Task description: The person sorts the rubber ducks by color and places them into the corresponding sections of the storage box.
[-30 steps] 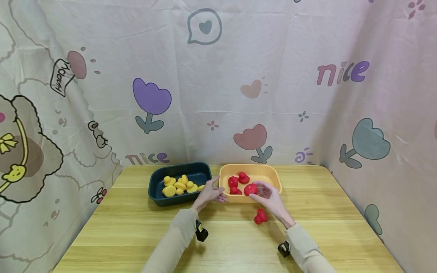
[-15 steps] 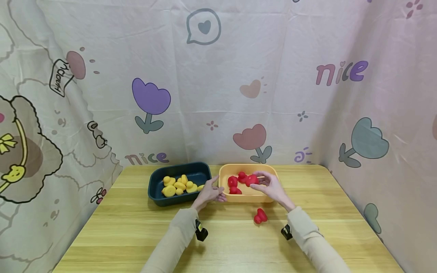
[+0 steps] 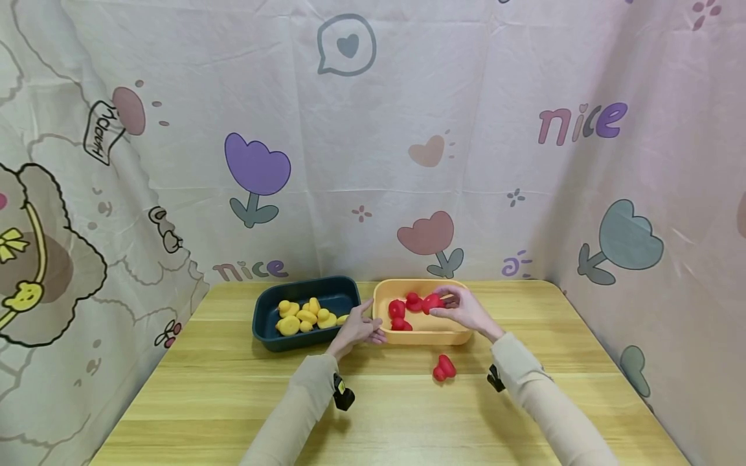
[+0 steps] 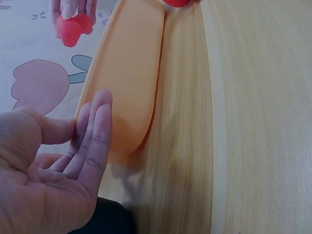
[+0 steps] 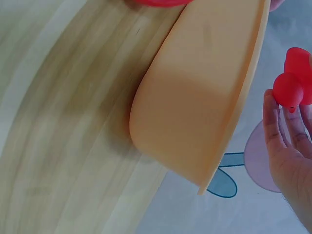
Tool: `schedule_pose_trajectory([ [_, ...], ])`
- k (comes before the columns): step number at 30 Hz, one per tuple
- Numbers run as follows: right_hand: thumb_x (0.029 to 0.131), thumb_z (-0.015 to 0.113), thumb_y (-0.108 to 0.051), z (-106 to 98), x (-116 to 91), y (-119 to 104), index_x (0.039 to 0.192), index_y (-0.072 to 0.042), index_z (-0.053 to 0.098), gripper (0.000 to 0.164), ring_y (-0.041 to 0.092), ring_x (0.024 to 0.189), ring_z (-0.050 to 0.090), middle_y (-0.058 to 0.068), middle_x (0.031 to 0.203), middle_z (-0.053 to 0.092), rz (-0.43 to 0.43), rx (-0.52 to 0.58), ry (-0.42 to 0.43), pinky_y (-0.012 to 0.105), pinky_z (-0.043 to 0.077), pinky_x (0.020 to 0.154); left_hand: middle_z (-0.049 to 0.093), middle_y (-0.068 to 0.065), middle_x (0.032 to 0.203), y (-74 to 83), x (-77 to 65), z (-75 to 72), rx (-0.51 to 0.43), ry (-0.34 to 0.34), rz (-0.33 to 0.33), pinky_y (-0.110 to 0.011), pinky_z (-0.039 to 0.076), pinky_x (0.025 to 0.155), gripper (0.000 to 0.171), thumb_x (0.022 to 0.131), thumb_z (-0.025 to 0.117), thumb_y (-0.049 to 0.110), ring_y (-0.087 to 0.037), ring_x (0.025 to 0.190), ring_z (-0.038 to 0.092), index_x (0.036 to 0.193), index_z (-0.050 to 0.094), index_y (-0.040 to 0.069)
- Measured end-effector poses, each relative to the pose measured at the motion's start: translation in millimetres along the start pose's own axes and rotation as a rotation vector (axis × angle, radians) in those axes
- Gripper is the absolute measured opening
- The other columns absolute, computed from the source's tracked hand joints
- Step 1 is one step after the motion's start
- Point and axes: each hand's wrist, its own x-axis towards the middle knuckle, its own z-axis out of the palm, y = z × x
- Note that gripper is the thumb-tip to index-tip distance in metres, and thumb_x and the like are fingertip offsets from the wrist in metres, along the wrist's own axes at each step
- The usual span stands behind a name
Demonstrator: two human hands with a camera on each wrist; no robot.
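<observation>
My right hand (image 3: 466,309) holds a red toy duck (image 3: 432,303) between thumb and fingers, over the right part of the light-orange tray (image 3: 443,338). In the right wrist view the duck (image 5: 288,90) shows its round head, above the rim. My left hand (image 3: 358,329) is at the tray's near left corner; in the left wrist view its thumb and fingers (image 4: 100,129) pinch the rim, the fingers lying along the outer wall. Inside the tray sit several red ducks (image 3: 397,309). One more red duck (image 3: 445,368) lies tipped on the table in front.
To the left stands a dark blue tray (image 3: 265,340) with several yellow ducks (image 3: 288,325). Both trays rest near the back of the wooden table (image 3: 396,414), close to a printed cloth backdrop (image 3: 350,129).
My right hand has carried the red duck from the tray's near side farther back over the tray and slightly right. My left hand stays at the tray's corner.
</observation>
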Motion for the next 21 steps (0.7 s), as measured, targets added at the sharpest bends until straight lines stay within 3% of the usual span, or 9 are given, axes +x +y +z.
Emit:
schedule_pose_trajectory([
  [11, 0.083, 0.081, -0.008, 1.1, 12.1, 6.3, 0.112, 0.007, 0.065, 0.036, 0.034, 0.093, 0.073, 0.024, 0.107, 0.068, -0.012, -0.105, -0.086, 0.039, 0.064, 0.085, 0.073, -0.027, 0.089, 0.0, -0.4, -1.1, 0.001, -0.006, -0.005, -0.046, 0.063, 0.079, 0.071, 0.101, 0.053, 0.001, -0.033, 0.075, 0.076, 0.161, 0.015, 0.002],
  [16, 0.082, 0.081, -0.007, 5.1, 17.1, 11.3, 0.111, 0.008, 0.065, 0.036, 0.032, 0.091, 0.072, 0.022, 0.102, 0.068, -0.013, -0.143, -0.112, 0.04, 0.064, 0.086, 0.073, -0.026, 0.088, -0.2, 0.7, -1.0, 0.004, -0.005, -0.008, -0.048, 0.063, 0.08, 0.071, 0.101, 0.053, 0.001, -0.038, 0.079, 0.076, 0.161, 0.015, 0.002],
  [21, 0.083, 0.081, -0.007, 8.6, 20.2, 15.2, 0.108, 0.007, 0.066, 0.032, 0.031, 0.09, 0.07, 0.02, 0.101, 0.069, -0.022, -0.188, -0.154, 0.041, 0.063, 0.086, 0.073, -0.025, 0.086, -0.4, 1.5, -0.2, 0.011, 0.001, -0.012, -0.046, 0.064, 0.077, 0.071, 0.101, 0.054, 0.001, -0.034, 0.075, 0.076, 0.161, 0.016, 0.002],
])
